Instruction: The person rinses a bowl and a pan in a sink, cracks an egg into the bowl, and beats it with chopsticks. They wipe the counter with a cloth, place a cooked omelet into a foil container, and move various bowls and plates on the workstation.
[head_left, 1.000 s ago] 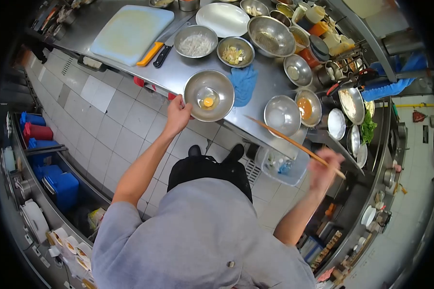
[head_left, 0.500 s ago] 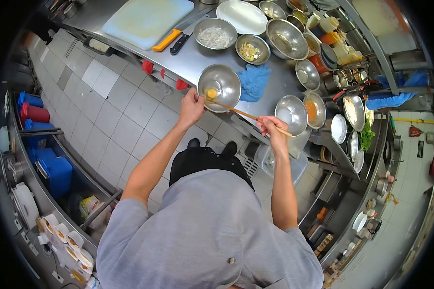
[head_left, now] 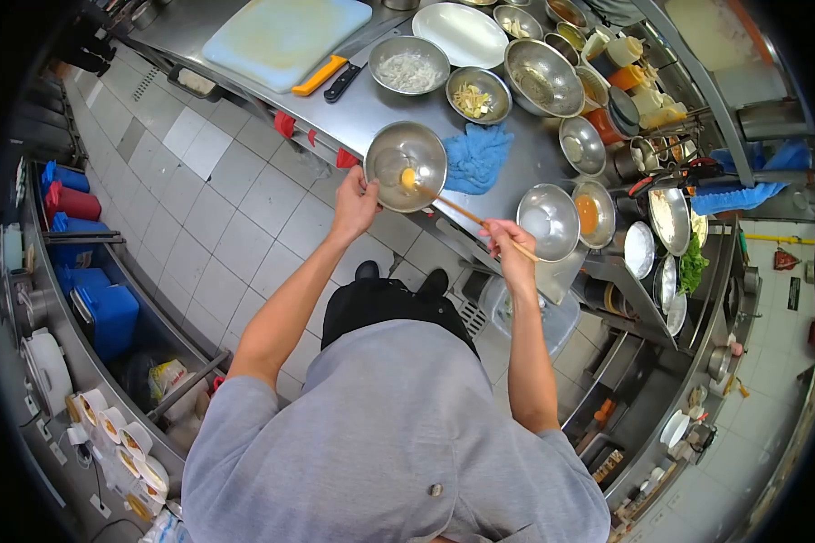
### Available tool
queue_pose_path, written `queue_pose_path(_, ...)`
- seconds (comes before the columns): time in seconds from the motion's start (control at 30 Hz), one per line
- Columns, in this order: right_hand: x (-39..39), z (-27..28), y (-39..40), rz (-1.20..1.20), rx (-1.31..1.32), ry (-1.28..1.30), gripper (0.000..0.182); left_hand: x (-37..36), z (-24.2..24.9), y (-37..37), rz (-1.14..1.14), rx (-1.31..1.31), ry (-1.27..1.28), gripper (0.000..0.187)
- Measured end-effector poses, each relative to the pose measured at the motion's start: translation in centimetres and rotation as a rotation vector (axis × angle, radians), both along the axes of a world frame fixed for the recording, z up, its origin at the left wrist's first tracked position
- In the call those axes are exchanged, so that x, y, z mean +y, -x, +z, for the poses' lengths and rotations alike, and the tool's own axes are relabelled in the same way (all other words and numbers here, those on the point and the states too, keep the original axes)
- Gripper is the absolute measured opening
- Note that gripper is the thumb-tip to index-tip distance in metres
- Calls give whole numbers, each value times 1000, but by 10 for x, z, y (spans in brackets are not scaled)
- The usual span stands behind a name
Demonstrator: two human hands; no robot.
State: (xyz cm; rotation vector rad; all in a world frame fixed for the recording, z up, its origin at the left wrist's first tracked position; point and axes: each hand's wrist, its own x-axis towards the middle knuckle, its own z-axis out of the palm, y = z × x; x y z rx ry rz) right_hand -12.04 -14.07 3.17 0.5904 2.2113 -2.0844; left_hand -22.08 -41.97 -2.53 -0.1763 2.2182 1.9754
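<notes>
A steel mixing bowl [head_left: 388, 152] is tilted at the counter's front edge, with an orange-yellow egg yolk [head_left: 408, 177] low inside it. My left hand [head_left: 356, 203] grips the rim at the lower left, thumb over the edge. In my right hand [head_left: 512, 252] are wooden chopsticks [head_left: 462, 209], closed together; their tips reach into the bowl right beside the yolk. A crumpled blue cloth [head_left: 476, 158] lies just right of the bowl. Near my right hand stand a bowl of clear liquid [head_left: 548, 222] and a bowl of orange egg liquid [head_left: 591, 214].
Behind are a bowl of pale shreds [head_left: 409, 71], a bowl of yellowish slices [head_left: 477, 96], a white oval plate [head_left: 460, 34] and a large steel bowl [head_left: 543, 78]. Two knives [head_left: 335, 81] lie beside a white cutting board [head_left: 285, 41]. A clear plastic tub [head_left: 552, 323] sits below on the right.
The yolk has shifted rightward in the bowl, and the chopstick tips have moved right with it. The bowl sits slightly further left relative to the counter items. Both hands keep their grips.
</notes>
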Motion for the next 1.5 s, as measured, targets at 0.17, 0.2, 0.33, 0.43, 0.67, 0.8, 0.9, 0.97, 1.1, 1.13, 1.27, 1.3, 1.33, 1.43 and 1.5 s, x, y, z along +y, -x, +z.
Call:
queue_pose_path(0.17, 6, -1, -3, 18, -24, 104, 23, 2, 5, -2, 15, -2, 29, 23)
queue_pose_path(0.2, 6, -1, -2, 54, -47, 77, 23, 4, 3, -2, 35, 12, 26, 22)
queue_pose_path(0.33, 8, -7, 0, -40, -14, 168, 22, 6, 5, -3, 97, 43, 13, 20)
queue_pose_path(0.43, 10, -4, 3, 31, -40, 116, 23, 7, 5, -2, 100, 47, 2, 19)
queue_pose_path(0.67, 9, -3, 6, 3, 6, 103, 22, 10, -4, -2, 130, 36, 14, 19)
queue_pose_path(0.8, 15, -4, 5, 136, -59, 116, 23, 11, -7, -2, 145, 56, 3, 20)
queue_pose_path(0.9, 15, -8, 9, -79, -5, 122, 23, 12, -6, -3, 152, 43, 13, 20)
queue_pose_path(0.97, 20, -8, 6, 39, -50, 135, 23, 14, -7, -3, 152, 42, 8, 20)
queue_pose_path(1.1, 19, -8, 9, 10, -33, 78, 23, 16, -7, -3, 164, 36, 7, 20)
queue_pose_path(1.13, 20, -10, 8, 36, -30, 128, 23, 17, -7, -3, 164, 32, 15, 20)
queue_pose_path(1.27, 18, -13, 10, 59, -24, 146, 23, 18, -3, -3, 181, 59, 16, 19)
queue_pose_path(1.3, 17, -13, 12, 43, -25, 102, 23, 18, -3, -3, 182, 55, 19, 19)
queue_pose_path(1.33, 19, -13, 11, 52, -11, 123, 23, 19, -3, -2, 181, 52, 23, 19)
queue_pose_path(1.43, 23, -13, 10, 91, -2, 150, 23, 19, 2, -3, 189, 41, 29, 18)
queue_pose_path(1.5, 21, -11, 11, 134, -36, 114, 23, 21, 4, -4, 192, 27, 16, 18)
